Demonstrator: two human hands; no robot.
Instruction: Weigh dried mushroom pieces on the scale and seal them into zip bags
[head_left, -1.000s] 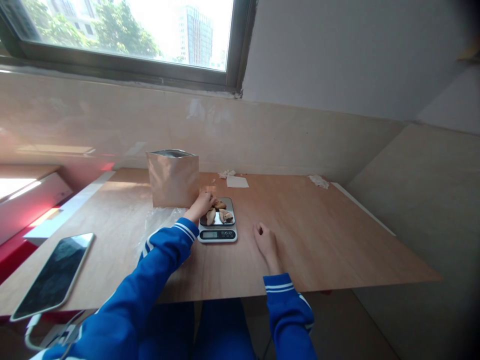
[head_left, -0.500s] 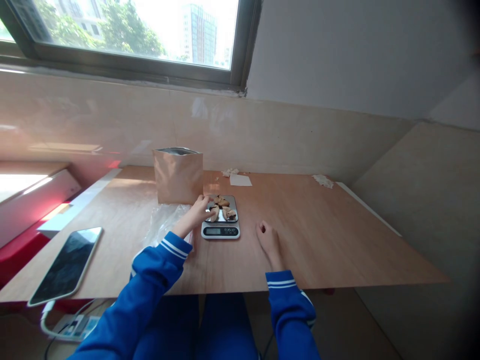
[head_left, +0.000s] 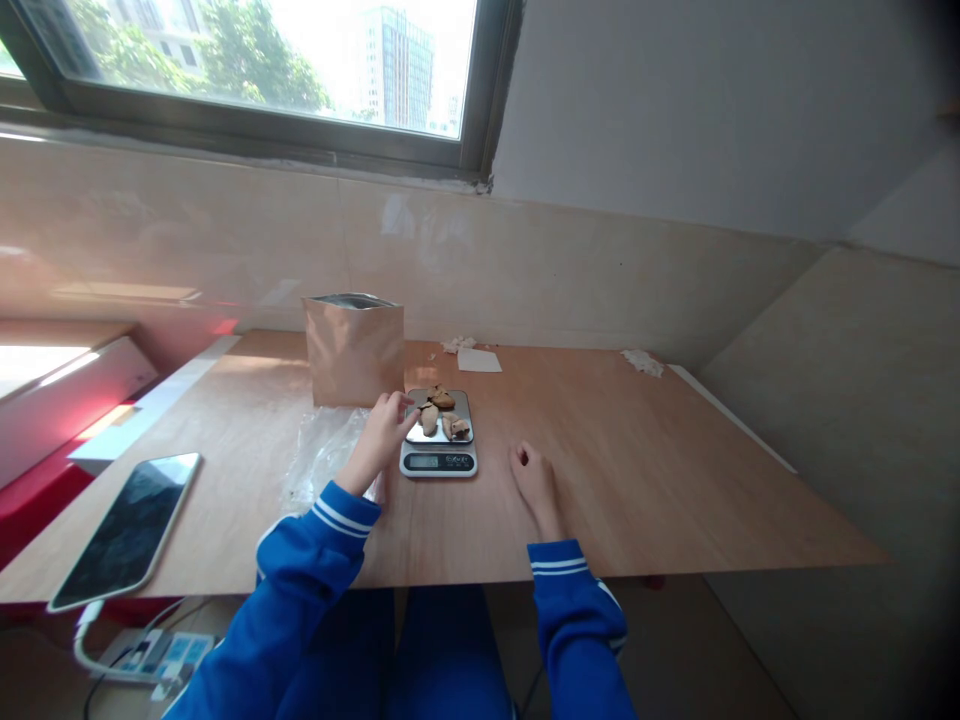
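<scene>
Left fingers (head_left: 403, 405) loosely curled at the left edge of the kitchen scale (head_left: 439, 445), tips just beside the nearest brown pieces (head_left: 441, 414) on its steel plate; whether anything is pinched between them cannot be told. Left hand (head_left: 381, 432) drawn back and a little lower in the frame than a second ago, when it reached over the plate among the pieces; now off the pile, at the rim. Pieces lying spread on the plate, centre of the frame, display facing the wearer. Right hand (head_left: 532, 480) resting on the counter (head_left: 675, 470) right of the scale, fingers folded under, holding nothing visible, unmoved since earlier. Behind the scale, open foil pouch (head_left: 354, 348) standing upright. Crumpled clear plastic (head_left: 322, 460) under the left wrist. Phone (head_left: 124, 530) at lower left.
</scene>
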